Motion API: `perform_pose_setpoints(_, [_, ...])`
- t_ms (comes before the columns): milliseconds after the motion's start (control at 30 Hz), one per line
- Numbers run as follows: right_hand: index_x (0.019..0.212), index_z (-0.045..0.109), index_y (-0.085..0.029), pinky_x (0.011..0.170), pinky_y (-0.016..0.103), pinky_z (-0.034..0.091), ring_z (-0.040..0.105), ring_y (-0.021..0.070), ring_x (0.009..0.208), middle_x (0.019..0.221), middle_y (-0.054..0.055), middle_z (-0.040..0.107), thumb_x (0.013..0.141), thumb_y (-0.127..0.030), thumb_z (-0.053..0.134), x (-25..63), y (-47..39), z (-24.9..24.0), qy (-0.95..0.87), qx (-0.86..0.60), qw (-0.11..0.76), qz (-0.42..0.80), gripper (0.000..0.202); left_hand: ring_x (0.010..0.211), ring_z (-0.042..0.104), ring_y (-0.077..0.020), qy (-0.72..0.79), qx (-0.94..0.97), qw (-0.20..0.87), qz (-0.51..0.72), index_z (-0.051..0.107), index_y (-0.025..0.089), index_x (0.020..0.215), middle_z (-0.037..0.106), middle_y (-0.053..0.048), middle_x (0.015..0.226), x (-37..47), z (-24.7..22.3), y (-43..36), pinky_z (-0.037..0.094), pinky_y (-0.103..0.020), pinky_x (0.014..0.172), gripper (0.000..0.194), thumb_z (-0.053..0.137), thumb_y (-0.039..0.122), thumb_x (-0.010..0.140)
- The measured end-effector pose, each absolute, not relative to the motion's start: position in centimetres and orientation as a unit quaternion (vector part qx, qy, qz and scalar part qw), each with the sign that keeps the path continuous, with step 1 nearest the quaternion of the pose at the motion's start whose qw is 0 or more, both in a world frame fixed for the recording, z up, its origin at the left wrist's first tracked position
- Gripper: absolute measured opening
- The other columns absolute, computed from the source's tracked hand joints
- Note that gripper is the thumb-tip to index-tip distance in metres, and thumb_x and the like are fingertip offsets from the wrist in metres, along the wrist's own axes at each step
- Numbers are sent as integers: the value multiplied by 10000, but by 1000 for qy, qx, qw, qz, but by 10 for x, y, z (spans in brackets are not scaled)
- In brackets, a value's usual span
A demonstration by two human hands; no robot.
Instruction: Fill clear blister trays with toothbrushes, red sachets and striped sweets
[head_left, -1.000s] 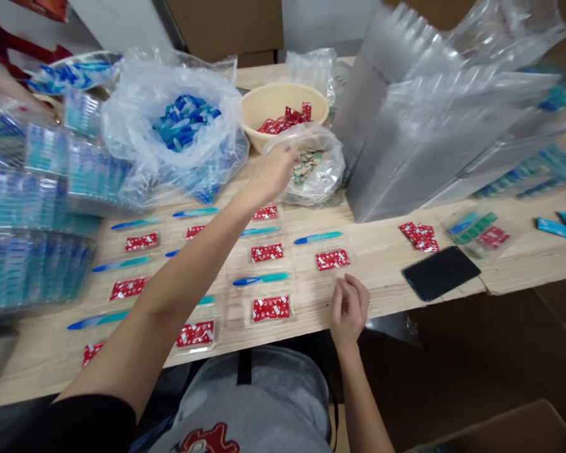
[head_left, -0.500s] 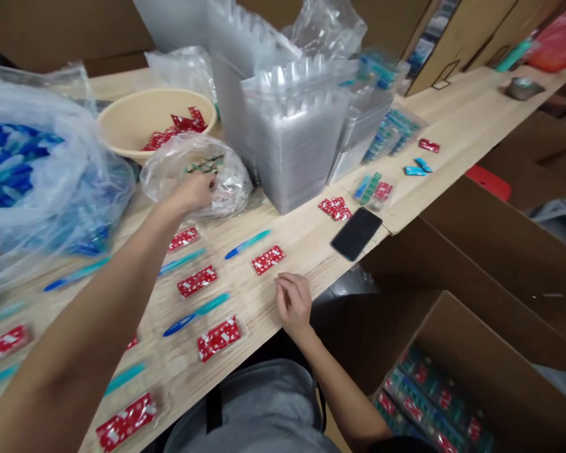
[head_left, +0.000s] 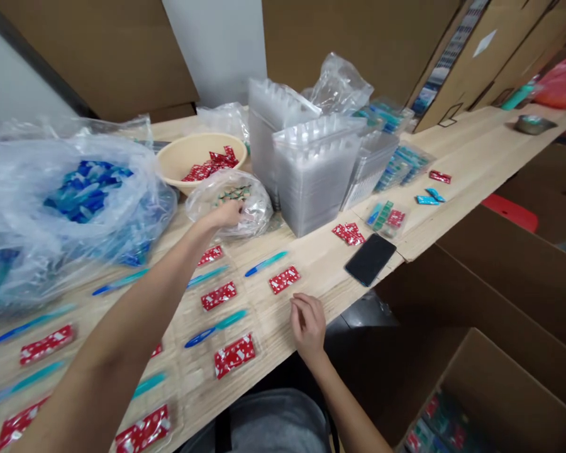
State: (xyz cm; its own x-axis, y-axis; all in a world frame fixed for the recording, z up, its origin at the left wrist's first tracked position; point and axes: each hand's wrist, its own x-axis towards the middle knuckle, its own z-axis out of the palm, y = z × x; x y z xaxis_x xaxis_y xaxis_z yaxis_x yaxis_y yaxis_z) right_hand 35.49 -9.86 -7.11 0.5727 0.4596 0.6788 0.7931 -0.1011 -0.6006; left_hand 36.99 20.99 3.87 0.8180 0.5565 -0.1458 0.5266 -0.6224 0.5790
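Note:
My left hand reaches into a clear plastic bag of small green-and-tan pieces. Its fingers are curled; the tips and anything between them are hidden. At the table's front edge rests my right hand, fingers bent toward the thumb, with nothing seen in it. Just beyond it lies a red patterned packet in a clear tray, below a blue-and-teal pen-like stick. More such sticks and packets, one a red packet, lie in rows of clear trays to the left, partly behind my left forearm.
A big bag of blue pieces stands at left. Behind my left hand is a cream bowl with red packets. Stacked clear plastic cases stand mid-table. A phone lies near the edge; an open cardboard box sits below right.
The view has shifted, so the table's contents sit lower and further right. My left hand stays in the clear bag, and my right hand keeps its place by the nearest red packet.

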Motion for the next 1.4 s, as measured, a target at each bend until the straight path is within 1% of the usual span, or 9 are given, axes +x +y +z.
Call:
perform_pose_setpoints(200, [940,630,-179,700,351,541,645,189,812,882,89,689,847,-72,518,356,-99,-71,-440,-727,499,-170,181,534,398,-141,314,897,309,36,434,204,421,439,25,421,368,38,207,307,-252,541,291,661,349,532])
perform_pose_setpoints(433, [969,634,-185,730,363,545,640,197,857,905,92,680,855,-93,525,358,-100,-78,-440,-729,498,-164,182,553,431,-118,351,867,339,98,544,164,528,504,37,488,358,43,208,341,-230,562,84,599,173,591])
perform_pose_setpoints(600, [968,641,-181,730,374,552,640,200,871,914,97,672,864,-108,516,359,-100,-80,-439,-724,508,-159,178,563,446,-107,385,827,357,202,544,154,607,525,20,555,348,52,207,359,-235,574,132,588,226,709])
perform_pose_setpoints(767, [952,650,-178,757,384,562,641,202,901,934,106,663,885,-158,510,361,-97,-71,-400,-735,539,-98,157,624,532,-113,338,742,481,322,570,155,676,576,10,643,321,63,190,452,-258,662,119,633,239,732])
perform_pose_setpoints(900, [981,658,-190,724,334,574,663,177,846,913,75,687,882,-215,531,366,-79,-39,-379,-699,606,24,162,699,584,-123,283,670,617,301,613,156,747,632,-31,780,286,70,164,503,-294,718,132,649,282,747])
perform_pose_setpoints(967, [1004,666,-206,677,304,585,677,153,772,917,53,701,871,-239,556,366,-63,-13,-380,-656,643,111,175,698,594,-129,268,663,644,270,629,161,777,648,-41,798,268,74,146,509,-300,707,166,668,317,738])
perform_pose_setpoints(1133, [1122,646,-252,682,303,621,710,139,754,1011,24,715,838,-245,608,357,-27,42,-394,-534,706,246,287,761,606,-149,213,746,570,270,643,192,806,664,-32,825,231,81,102,499,-293,725,137,673,314,754])
perform_pose_setpoints(1267, [1019,696,-250,687,293,625,715,129,692,913,-5,736,824,-206,626,347,-17,52,-397,-523,705,267,211,757,597,-143,221,789,465,336,649,205,856,644,-14,792,216,78,83,486,-280,722,79,652,254,793])
perform_pose_setpoints(1400, [948,704,-222,645,283,632,711,130,646,841,-11,745,807,-205,651,338,-13,48,-360,-520,730,261,151,766,606,-134,236,795,393,397,669,248,964,659,-9,858,214,68,73,500,-273,716,144,629,215,829])
